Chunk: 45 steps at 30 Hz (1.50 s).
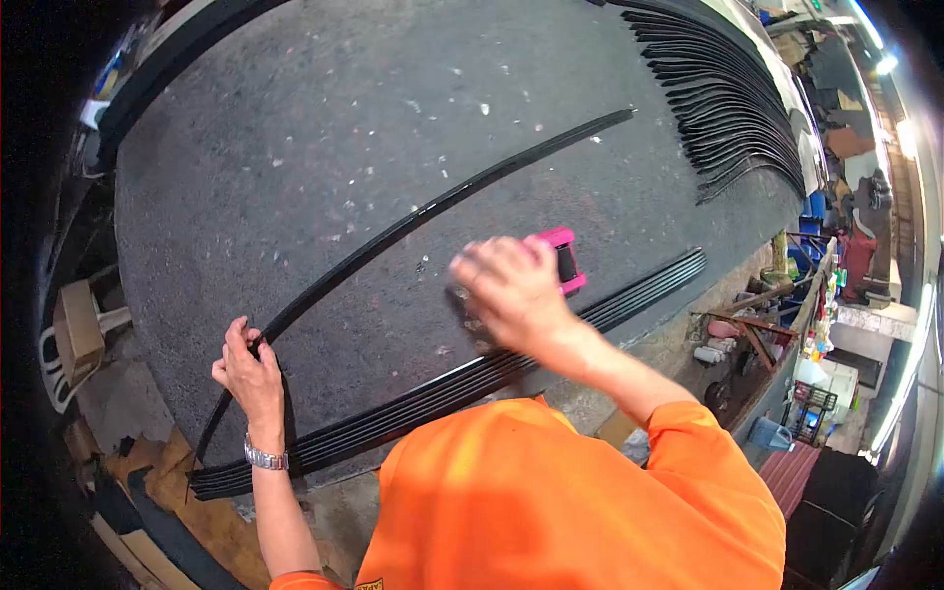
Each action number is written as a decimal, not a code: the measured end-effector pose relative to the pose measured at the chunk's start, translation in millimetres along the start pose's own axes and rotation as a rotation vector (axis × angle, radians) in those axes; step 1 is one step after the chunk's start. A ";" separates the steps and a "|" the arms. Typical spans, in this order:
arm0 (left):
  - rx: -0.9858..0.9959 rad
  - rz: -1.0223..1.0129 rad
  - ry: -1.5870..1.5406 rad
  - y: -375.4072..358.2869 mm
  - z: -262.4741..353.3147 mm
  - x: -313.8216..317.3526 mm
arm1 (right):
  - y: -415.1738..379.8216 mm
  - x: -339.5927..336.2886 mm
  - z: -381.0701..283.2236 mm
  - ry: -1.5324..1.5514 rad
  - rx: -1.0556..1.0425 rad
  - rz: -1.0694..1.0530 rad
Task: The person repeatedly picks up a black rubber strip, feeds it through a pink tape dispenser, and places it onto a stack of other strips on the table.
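Observation:
A long, thin black strip (408, 218) lies in a curve across the dark tabletop. Near its lower left end, my left hand (251, 374) is closed round it with bent fingers. My right hand (511, 295) is over the middle of the table, back upward, its fingers smeared by motion. Close beside that hand, and partly hidden by it, is a bright pink object (573, 278) with a dark middle; whether I grip it cannot be made out. A bundle of black strips (423, 401) runs along the table's near edge, passing under my right forearm.
Many more black strips (723, 93) lie fanned side by side at the far right of the dark, speckled table (324, 128). On the left stands a white chair (54, 369) with a cardboard box (79, 329). A cluttered shelf (806, 324) is at right.

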State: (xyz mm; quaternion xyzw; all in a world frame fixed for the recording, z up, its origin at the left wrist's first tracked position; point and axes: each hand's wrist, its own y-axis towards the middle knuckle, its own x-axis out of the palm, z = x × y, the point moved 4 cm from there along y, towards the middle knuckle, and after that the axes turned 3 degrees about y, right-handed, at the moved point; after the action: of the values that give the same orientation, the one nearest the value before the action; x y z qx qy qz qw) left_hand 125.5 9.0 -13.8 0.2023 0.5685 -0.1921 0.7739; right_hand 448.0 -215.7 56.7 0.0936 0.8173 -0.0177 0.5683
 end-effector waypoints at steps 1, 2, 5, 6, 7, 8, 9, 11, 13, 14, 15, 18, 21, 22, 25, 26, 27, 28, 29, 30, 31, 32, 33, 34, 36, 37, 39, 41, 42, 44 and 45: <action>-0.011 -0.015 0.005 1.6 0.7 -1.2 | 5.0 -14.1 25.5 -0.062 0.037 0.031; -0.028 -0.038 -0.001 3.7 2.7 -3.3 | 8.1 -23.9 56.5 -0.164 0.091 0.079; -0.028 -0.078 0.012 8.9 2.4 -5.0 | 14.2 -41.4 158.4 -0.406 0.256 0.131; -0.032 -0.102 0.005 11.0 2.3 -5.9 | 18.7 -45.0 187.2 -0.456 0.266 0.142; -0.038 -0.127 -0.001 13.0 1.5 -7.2 | 24.5 -47.6 211.6 -0.505 0.276 0.151; -0.045 -0.153 -0.006 15.1 0.8 -8.2 | 31.1 -49.8 229.1 -0.549 0.231 0.176; -0.041 -0.162 0.000 16.8 0.0 -9.1 | 39.2 -51.8 241.8 -0.592 0.183 0.201; -0.036 -0.184 0.012 19.4 -1.2 -9.3 | 56.0 -49.8 261.9 -0.645 0.203 0.095; -0.040 -0.188 -0.003 21.8 1.9 -11.4 | 72.0 -44.8 268.4 -0.684 0.177 0.029; -0.057 -0.193 -0.004 18.9 0.7 -13.2 | 76.1 -43.3 272.3 -0.650 0.184 -0.034; -0.046 -0.178 -0.007 16.6 -1.6 -14.7 | 80.7 -41.0 274.3 -0.675 0.159 -0.090; -0.089 -0.166 0.049 8.9 -17.3 -24.7 | 86.3 -32.6 282.3 -0.703 0.120 -0.155; -0.085 -0.141 0.158 -6.9 -39.3 -37.7 | 79.6 -35.4 294.0 -0.667 -0.008 -0.035; -0.088 -0.117 0.174 -10.5 -45.6 -39.7 | 77.8 -42.1 287.0 -0.652 0.009 -0.034; -0.032 -0.035 0.263 -27.4 -56.5 -45.8 | 60.5 -40.0 303.2 -0.678 0.099 -0.022; 0.003 -0.005 0.292 -30.1 -55.8 -43.2 | 52.2 -39.0 310.0 -0.714 0.103 -0.018; 0.004 0.014 0.321 -34.0 -55.6 -40.8 | 45.5 -38.6 310.3 -0.710 0.121 -0.018; 0.006 0.035 0.348 -39.2 -55.1 -39.7 | 39.3 -39.0 310.3 -0.708 0.142 -0.017; 0.010 0.059 0.376 -43.9 -54.6 -38.4 | 34.2 -39.1 311.4 -0.706 0.162 -0.013; -0.009 0.064 0.384 -47.7 -55.1 -35.2 | 29.5 -38.6 313.8 -0.710 0.171 -0.008; -0.023 0.063 0.387 -51.1 -55.2 -31.7 | 25.4 -37.7 316.5 -0.713 0.179 -0.003; -0.038 0.065 0.391 -54.5 -55.7 -28.7 | 22.3 -37.0 318.0 -0.716 0.187 0.004; -0.055 0.068 0.395 -56.7 -55.4 -26.6 | 20.6 -36.2 318.6 -0.720 0.196 0.003; -0.067 0.078 0.407 -58.4 -54.5 -24.3 | 19.5 -35.5 319.0 -0.723 0.203 0.002; -0.095 0.072 0.409 -59.3 -55.7 -22.7 | 17.5 -34.7 319.9 -0.734 0.214 -0.009; -0.109 0.071 0.410 -59.3 -56.4 -21.7 | 17.3 -34.6 320.3 -0.741 0.216 -0.017; -0.128 0.057 0.403 -59.2 -56.8 -20.0 | 19.0 -34.4 320.0 -0.738 0.200 -0.010; -0.132 0.059 0.399 -60.0 -57.8 -22.6 | 18.7 -33.6 318.7 -0.710 0.164 0.019; -0.125 0.068 0.392 -59.3 -57.4 -22.6 | 19.3 -32.6 318.8 -0.709 0.171 0.015; -0.127 0.070 0.390 -59.7 -58.0 -22.2 | 20.0 -32.0 319.7 -0.713 0.190 0.006; -0.127 0.069 0.390 -60.0 -58.7 -22.1 | 20.5 -31.5 319.6 -0.709 0.184 0.014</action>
State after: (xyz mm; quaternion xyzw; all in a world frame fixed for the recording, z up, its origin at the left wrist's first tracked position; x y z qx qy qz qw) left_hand 40.7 -8.9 -14.3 0.2059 0.7113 -0.0868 0.6665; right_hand 757.9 -243.0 -25.3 0.1380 0.5640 -0.1185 0.8055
